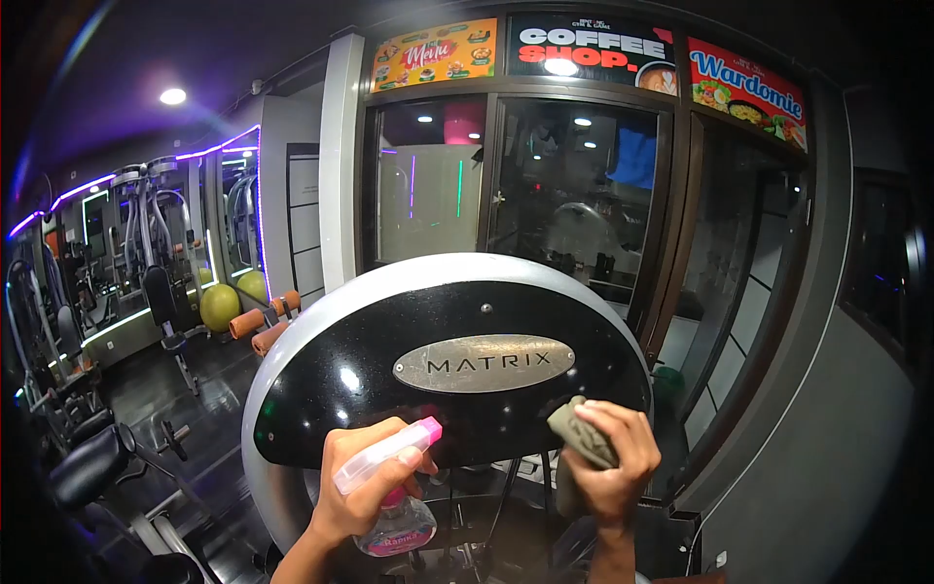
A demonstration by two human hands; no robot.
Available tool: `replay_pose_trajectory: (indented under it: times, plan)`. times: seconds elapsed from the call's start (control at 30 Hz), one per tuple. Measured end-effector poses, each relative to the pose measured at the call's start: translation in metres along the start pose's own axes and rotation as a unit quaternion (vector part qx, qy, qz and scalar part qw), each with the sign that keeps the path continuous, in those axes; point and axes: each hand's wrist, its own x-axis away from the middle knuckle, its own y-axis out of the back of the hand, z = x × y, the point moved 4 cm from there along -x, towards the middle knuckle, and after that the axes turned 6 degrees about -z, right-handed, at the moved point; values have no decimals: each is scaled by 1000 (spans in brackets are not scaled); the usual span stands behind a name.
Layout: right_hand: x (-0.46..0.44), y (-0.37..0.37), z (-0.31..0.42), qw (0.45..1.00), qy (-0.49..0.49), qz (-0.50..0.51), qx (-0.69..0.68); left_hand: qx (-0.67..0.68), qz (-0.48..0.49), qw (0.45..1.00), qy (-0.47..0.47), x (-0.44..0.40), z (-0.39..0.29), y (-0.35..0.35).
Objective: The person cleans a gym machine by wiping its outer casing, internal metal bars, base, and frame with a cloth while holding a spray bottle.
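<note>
My left hand (365,482) is wrapped round the neck of a clear spray bottle (397,530) with a white head and a pink nozzle, which points up and to the right. In my right hand (623,462) is a bunched olive-green cloth (584,435), part of it hanging below the fingers. Both hands are in front of the black panel (486,419) of a gym machine with a rounded silver frame (467,268). On the panel sits an oval metal plate (484,363) reading MATRIX. Whether the cloth touches the panel, I cannot tell.
Glass windows and a door (725,321) stand behind the machine, under a coffee shop sign (593,56). To the left are orange foam rollers (268,319), a yellow-green exercise ball (220,308), a black padded bench (92,467) and other gym machines. A grey wall (827,467) borders the right.
</note>
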Motion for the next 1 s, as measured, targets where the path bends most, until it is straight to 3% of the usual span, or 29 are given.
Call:
replay_pose_trajectory:
  times: [0.1,0.17,0.33,0.63,0.8,1.0]
  plan:
    - [-13,-2,4,1000,-17,-4,1,4,-2,1000,12,-1,-1,-1]
    - [-21,-10,24,999,6,49,14,-13,1,1000,16,-4,-3,-2]
    - [-14,-28,58,987,54,121,-92,-22,1,999,38,-5,-3,-3]
    - [-41,-7,-6,998,-54,23,-22,6,-6,999,33,-5,-1,-2]
    - [-54,-25,25,998,4,70,-9,28,-8,999,17,-5,3,-1]
    - [-50,-33,55,988,36,105,-110,77,-32,996,25,-3,4,-3]
